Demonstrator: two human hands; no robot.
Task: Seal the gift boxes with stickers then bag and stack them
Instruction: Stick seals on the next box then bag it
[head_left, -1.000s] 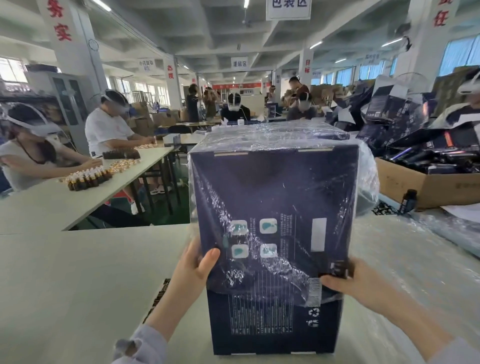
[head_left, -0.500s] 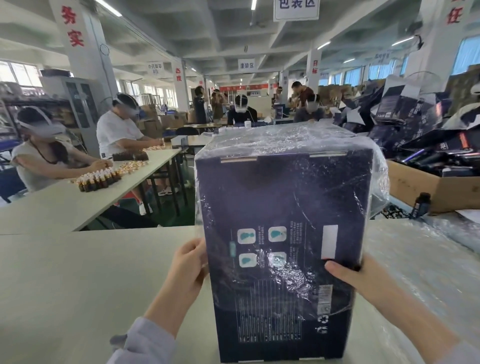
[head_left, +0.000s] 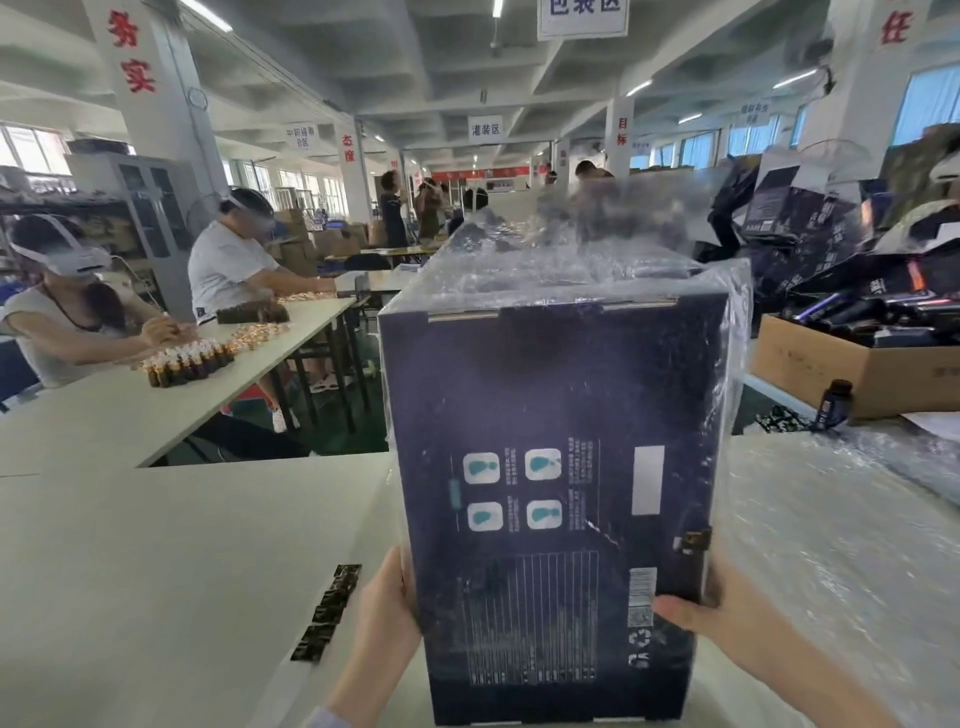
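Since both hands grip only the lower end of the box (head_left: 545, 467), the tall top is free to swing, and that's the main risk. Left hand (head_left: 384, 618) wraps the left edge, fingers gone behind it. Right hand (head_left: 727, 623) pinches the right edge, thumb laid across the printed face. Both are grasping the box, neither slack. Box stands on end at the near side of the table (head_left: 156, 545), right in front of the person. Can't tell if its base rests on the top or hovers just off it.

Clear bag (head_left: 571, 270) is over the top and down most of the sides, bunched loose above the lid. Where its mouth ends I can't make out. Film under the palms looks slick — if the squeeze slackens, the box could slide inside the bag, or drop out of the open end on a lift.

Sticker strip (head_left: 327, 613) lies just left of the left hand. Tipping the box that way could trap or crease it.

Right of the box, plastic sheeting (head_left: 831, 519) covers the table — poor footing for a stack. Further back, a small bottle (head_left: 834, 405) stands just beside a carton (head_left: 857, 374). A wide swing right could knock the bottle over.
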